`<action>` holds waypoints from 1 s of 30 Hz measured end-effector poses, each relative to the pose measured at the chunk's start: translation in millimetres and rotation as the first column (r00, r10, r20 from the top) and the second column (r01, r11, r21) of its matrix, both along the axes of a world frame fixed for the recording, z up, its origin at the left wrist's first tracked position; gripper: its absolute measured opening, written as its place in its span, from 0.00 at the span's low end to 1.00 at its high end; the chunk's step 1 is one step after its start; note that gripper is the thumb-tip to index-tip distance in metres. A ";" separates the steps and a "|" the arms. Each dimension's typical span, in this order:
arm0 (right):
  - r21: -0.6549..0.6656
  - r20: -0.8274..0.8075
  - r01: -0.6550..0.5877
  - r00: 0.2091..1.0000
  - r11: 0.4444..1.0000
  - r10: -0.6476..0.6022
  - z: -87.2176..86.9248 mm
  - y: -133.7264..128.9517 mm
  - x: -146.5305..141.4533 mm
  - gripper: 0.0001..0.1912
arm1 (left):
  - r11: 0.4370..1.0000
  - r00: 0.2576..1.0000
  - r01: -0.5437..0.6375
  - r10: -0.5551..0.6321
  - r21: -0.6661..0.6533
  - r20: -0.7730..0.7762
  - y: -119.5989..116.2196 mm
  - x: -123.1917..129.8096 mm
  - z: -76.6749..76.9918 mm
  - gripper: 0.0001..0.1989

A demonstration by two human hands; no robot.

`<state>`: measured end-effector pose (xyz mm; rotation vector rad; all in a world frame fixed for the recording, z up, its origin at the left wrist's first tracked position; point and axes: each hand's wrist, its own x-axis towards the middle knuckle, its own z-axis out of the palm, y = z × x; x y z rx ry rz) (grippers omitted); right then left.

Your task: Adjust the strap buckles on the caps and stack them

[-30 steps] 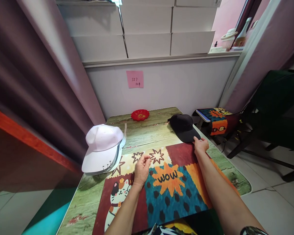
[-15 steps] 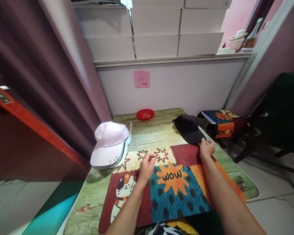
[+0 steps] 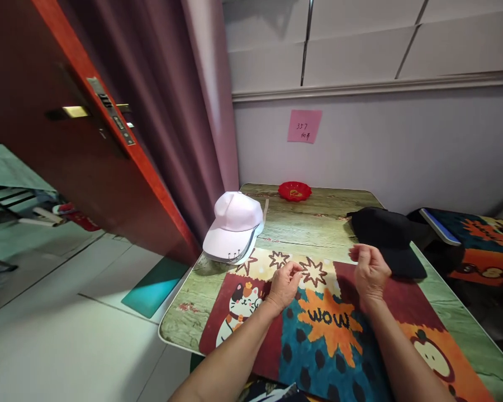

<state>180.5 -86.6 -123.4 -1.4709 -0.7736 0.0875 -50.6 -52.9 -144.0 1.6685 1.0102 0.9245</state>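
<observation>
My left hand (image 3: pixel 285 286) rests above the patterned mat (image 3: pixel 291 357), its fingers curled in and nothing visible in them. Loosely curled, my right hand (image 3: pixel 372 271) hangs over the mat's dark red patch, just left of the black cap (image 3: pixel 381 229). It overlaps part of the cap in view; no grip on it shows. The black cap lies with its brim toward the front right, partly over the mat. A white cap (image 3: pixel 237 212) sits at the table's left side, with a second pale cap edge with a dark stripe showing beneath it.
A red scalloped dish (image 3: pixel 294 191) stands at the back of the wood-patterned table (image 3: pixel 310 223). A pink note (image 3: pixel 304 126) is stuck on the wall. On the left are a curtain (image 3: pixel 184 111) and a door (image 3: pixel 109 145); another matted table (image 3: pixel 482 234) stands at right.
The camera has turned left, bringing more of the door and floor into view. My right hand has come off the black cap's brim and moved left of it. My left hand keeps its pose.
</observation>
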 end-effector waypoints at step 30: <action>0.131 -0.671 -0.216 0.699 0.968 0.247 -35.2 90.4 -23.4 0.19 | 0.676 0.683 -0.577 0.707 0.458 -0.183 180.1 -119.2 122.5 0.38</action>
